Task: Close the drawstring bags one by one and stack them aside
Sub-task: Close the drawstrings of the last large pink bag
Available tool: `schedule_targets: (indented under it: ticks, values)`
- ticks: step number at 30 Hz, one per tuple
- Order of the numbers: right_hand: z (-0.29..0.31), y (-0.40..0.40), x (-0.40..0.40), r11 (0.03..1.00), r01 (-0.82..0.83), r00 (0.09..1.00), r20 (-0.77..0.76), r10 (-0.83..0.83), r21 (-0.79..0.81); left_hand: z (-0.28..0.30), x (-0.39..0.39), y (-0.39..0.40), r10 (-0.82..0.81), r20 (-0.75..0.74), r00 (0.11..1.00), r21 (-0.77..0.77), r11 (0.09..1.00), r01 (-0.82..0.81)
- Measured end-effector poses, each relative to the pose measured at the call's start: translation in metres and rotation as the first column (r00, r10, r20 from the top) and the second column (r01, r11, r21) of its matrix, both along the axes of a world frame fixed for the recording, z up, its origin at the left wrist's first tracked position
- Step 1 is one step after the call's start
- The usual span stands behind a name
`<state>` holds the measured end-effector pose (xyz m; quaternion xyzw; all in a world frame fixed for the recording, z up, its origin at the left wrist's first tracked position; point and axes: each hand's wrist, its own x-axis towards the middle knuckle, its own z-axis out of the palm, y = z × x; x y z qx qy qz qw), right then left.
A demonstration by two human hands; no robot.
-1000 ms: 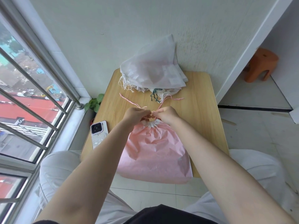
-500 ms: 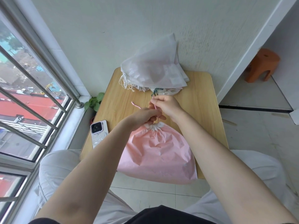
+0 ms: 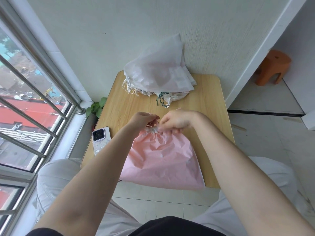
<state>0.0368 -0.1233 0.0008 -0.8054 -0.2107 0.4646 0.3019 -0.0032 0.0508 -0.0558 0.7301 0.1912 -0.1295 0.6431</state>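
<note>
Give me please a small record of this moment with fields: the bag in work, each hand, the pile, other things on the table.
bag in work: pink plastic drawstring bag, mouth gathered, lying on the light wooden table and hanging over its near edge
left hand: left hand pinches the thin cord at the gathered mouth
right hand: right hand pinches the gathered mouth from the other side
pile: stack of white translucent bags at the far edge, against the wall, cords hanging out
other: white phone, camera side up, at the left edge

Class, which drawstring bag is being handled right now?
The pink bag nearest the person, its gathered neck held by both hands; the white bags lie stacked untouched by the wall.
</note>
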Motion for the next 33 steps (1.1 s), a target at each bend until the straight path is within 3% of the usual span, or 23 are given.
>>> schedule_targets:
  ticks: [2, 4, 8, 11, 16, 24, 30, 33]
  values:
    - [0.004, 0.003, -0.006, 0.985, -0.172, 0.968, -0.188, 0.165, -0.022, 0.0, 0.001, 0.0, -0.02, 0.013, 1.0, 0.03, 0.999, 0.019]
    - [0.002, 0.006, -0.008, 0.983, -0.179, 0.964, -0.205, 0.171, -0.024, 0.002, 0.002, 0.001, -0.041, 0.016, 0.999, 0.077, 0.996, 0.04]
    - [-0.003, 0.012, -0.003, 0.997, 0.058, 0.997, 0.052, -0.056, -0.041, 0.007, 0.002, 0.004, -0.108, 0.028, 0.994, 0.122, 0.987, 0.104]
    - [-0.015, 0.013, 0.001, 0.964, 0.266, 0.926, 0.277, -0.258, 0.008, 0.01, 0.001, 0.007, -0.131, 0.028, 0.991, 0.114, 0.985, 0.127]
    - [-0.03, 0.023, -0.007, 0.924, 0.368, 0.854, 0.357, -0.379, 0.101, 0.01, -0.001, 0.009, -0.109, 0.014, 0.994, 0.171, 0.98, 0.105]
    - [-0.037, 0.022, -0.011, 0.92, 0.356, 0.913, 0.15, -0.38, 0.162, 0.014, -0.002, 0.014, -0.152, -0.029, 0.988, 0.249, 0.956, 0.155]
    - [-0.044, 0.023, 0.0, 0.901, 0.403, 0.905, 0.075, -0.419, 0.162, 0.024, 0.001, 0.012, -0.266, 0.008, 0.964, 0.399, 0.885, 0.241]
    - [-0.049, 0.023, 0.003, 0.892, 0.417, 0.9, 0.059, -0.432, 0.175, 0.027, 0.004, 0.012, -0.324, 0.034, 0.946, 0.55, 0.796, 0.253]
